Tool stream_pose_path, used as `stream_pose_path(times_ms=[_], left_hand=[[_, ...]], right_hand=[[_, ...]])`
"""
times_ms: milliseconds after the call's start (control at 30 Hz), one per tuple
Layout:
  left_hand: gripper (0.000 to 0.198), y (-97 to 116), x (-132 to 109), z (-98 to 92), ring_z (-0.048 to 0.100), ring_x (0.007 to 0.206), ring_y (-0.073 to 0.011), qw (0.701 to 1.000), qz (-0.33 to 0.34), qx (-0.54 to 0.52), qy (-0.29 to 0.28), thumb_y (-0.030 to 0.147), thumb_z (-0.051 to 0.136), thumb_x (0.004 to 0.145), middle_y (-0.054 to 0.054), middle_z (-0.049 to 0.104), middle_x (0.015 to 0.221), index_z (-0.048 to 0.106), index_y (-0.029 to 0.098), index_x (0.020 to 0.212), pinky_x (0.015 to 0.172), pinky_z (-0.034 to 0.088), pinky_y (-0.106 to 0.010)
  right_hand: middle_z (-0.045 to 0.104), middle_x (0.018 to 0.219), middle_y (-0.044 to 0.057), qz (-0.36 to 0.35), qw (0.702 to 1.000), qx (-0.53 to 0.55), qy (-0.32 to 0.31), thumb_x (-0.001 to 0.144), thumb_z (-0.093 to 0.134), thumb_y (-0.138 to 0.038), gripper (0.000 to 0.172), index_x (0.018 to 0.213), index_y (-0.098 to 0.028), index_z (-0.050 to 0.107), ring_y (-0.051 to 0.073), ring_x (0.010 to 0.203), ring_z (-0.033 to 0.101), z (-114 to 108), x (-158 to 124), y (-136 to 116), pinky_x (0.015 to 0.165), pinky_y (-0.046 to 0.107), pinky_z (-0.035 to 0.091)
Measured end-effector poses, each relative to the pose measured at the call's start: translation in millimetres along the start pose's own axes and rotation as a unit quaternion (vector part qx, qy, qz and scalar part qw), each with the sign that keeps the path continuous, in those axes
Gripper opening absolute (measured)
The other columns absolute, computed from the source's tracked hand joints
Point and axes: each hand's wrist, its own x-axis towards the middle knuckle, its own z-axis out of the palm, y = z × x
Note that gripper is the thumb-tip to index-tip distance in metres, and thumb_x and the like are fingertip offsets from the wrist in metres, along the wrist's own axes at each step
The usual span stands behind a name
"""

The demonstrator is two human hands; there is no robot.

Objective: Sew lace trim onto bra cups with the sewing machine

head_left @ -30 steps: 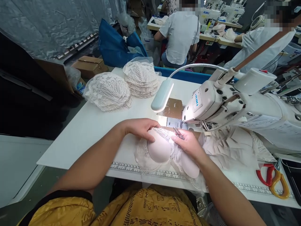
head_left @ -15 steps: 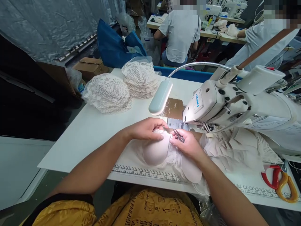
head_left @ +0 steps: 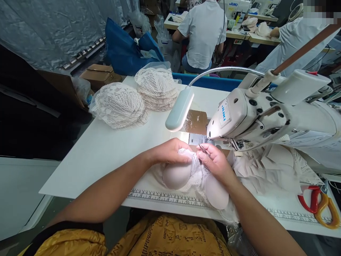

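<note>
A pale pink bra point(head_left: 176, 175) with lace trim lies near the table's front edge, its cups facing me. My left hand point(head_left: 173, 152) is closed on the upper edge of the left cup, thumb on top. At the lace between the cups is my right hand point(head_left: 213, 160), closed around small metal thread snips point(head_left: 204, 150). The snips point up and to the left, away from the cloth's middle. Part of the lace is hidden under the fingers.
A white sewing machine point(head_left: 239, 113) stands at the right, a lamp point(head_left: 179, 108) bent over its bed. Two stacks of lace cups point(head_left: 119, 105) sit at the back left. Cut fabric point(head_left: 266, 170) and red-and-orange-handled scissors point(head_left: 317, 202) lie right. Two people sit beyond.
My left hand has shifted slightly right and down along the cup. My right hand has moved slightly right with the snips, which now point more upward. The view has shifted a little.
</note>
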Motion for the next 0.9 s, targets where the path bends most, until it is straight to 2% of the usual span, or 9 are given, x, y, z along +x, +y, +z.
stream_pose_path(times_ms=[67, 133, 267, 400, 600, 767, 900], left_hand=[[0.022, 1.6, 0.0, 0.4, 0.054, 0.067, -0.0128, 1.000, -0.006, -0.019, 0.010, 0.032, 0.068, 0.079, -0.001, 0.061, 0.073, 0.070, 0.013, 0.088, 0.061, 0.041, -0.023], [0.022, 2.4, 0.4, 0.4, 0.056, 0.069, -0.0137, 0.999, -0.011, -0.023, 0.026, 0.034, 0.069, 0.079, -0.002, 0.063, 0.074, 0.071, 0.013, 0.085, 0.062, 0.042, -0.024], [0.027, 0.1, 2.4, 0.3, 0.060, 0.074, -0.0169, 0.998, -0.016, -0.026, 0.056, 0.038, 0.070, 0.079, -0.005, 0.068, 0.080, 0.073, 0.013, 0.088, 0.066, 0.046, -0.027], [0.028, -4.0, 4.7, 2.3, 0.061, 0.075, -0.0170, 0.997, -0.009, -0.044, 0.059, 0.038, 0.071, 0.077, -0.006, 0.069, 0.081, 0.074, 0.012, 0.088, 0.067, 0.046, -0.027], [0.026, -2.5, 5.8, 7.7, 0.056, 0.067, -0.0139, 0.996, -0.019, -0.074, 0.055, 0.037, 0.075, 0.073, -0.002, 0.063, 0.070, 0.071, 0.012, 0.078, 0.062, 0.043, -0.025], [0.029, 0.5, 5.1, 8.9, 0.049, 0.060, -0.0109, 0.996, -0.027, -0.069, 0.051, 0.038, 0.077, 0.071, 0.001, 0.055, 0.063, 0.067, 0.012, 0.071, 0.055, 0.038, -0.023], [0.028, -0.4, 6.1, 9.0, 0.050, 0.062, -0.0123, 0.997, -0.033, -0.045, 0.057, 0.039, 0.075, 0.073, -0.001, 0.057, 0.065, 0.068, 0.011, 0.072, 0.055, 0.039, -0.024]], right_hand=[[0.063, 0.085, 0.002, 0.012, 1.000, 0.024, -0.013, 0.093, 0.045, -0.047, 0.032, 0.111, -0.023, 0.056, 0.013, 0.065, 0.054, -4.8, -0.5, 2.0, 0.065, 0.029, 0.045], [0.061, 0.079, 0.001, 0.024, 0.999, 0.017, -0.022, 0.094, 0.043, -0.047, 0.033, 0.110, -0.022, 0.058, 0.012, 0.061, 0.052, -9.3, -1.2, 2.0, 0.063, 0.028, 0.044], [0.060, 0.076, 0.000, 0.027, 0.999, 0.017, -0.032, 0.087, 0.057, -0.042, 0.028, 0.104, -0.021, 0.062, 0.014, 0.070, 0.056, -11.2, -1.5, 0.3, 0.066, 0.028, 0.045], [0.063, 0.081, 0.001, 0.025, 0.998, 0.027, -0.048, 0.084, 0.061, -0.036, 0.022, 0.099, -0.020, 0.061, 0.014, 0.074, 0.059, -5.1, -1.1, -0.9, 0.069, 0.029, 0.047], [0.067, 0.089, 0.003, 0.000, 1.000, -0.007, -0.022, 0.082, 0.063, -0.034, 0.019, 0.095, -0.020, 0.063, 0.016, 0.081, 0.062, 1.8, -2.1, -5.2, 0.072, 0.030, 0.049], [0.068, 0.091, 0.004, 0.012, 1.000, -0.009, -0.007, 0.083, 0.063, -0.035, 0.017, 0.093, -0.020, 0.064, 0.018, 0.084, 0.064, 3.3, -3.1, -8.5, 0.074, 0.032, 0.050], [0.069, 0.086, 0.004, 0.021, 1.000, 0.006, -0.011, 0.084, 0.062, -0.035, 0.017, 0.090, -0.020, 0.065, 0.017, 0.080, 0.064, 4.5, -2.3, -5.3, 0.070, 0.031, 0.050]])
